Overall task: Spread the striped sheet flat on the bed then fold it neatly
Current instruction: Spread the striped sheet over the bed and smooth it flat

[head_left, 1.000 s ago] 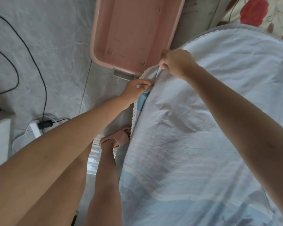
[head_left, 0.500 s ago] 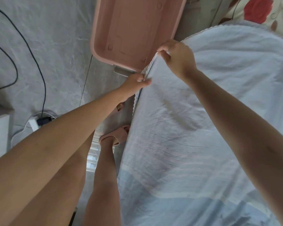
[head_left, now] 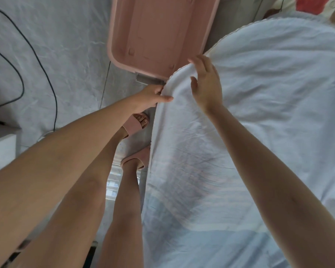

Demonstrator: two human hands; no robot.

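Pinching the sheet [head_left: 259, 113] by its corner at the bed [head_left: 284, 6] edge with our left hand [head_left: 153, 95]; right hand [head_left: 207, 84] lies flat, fingers straight, just beside it, sheet stretching lengthways back toward us.

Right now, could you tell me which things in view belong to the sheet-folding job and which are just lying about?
Job: striped sheet; left hand gripping its edge; right hand, open above the edge.
Lying about: pink tub, black cable, pink slippers on the person's feet, floral bedding.
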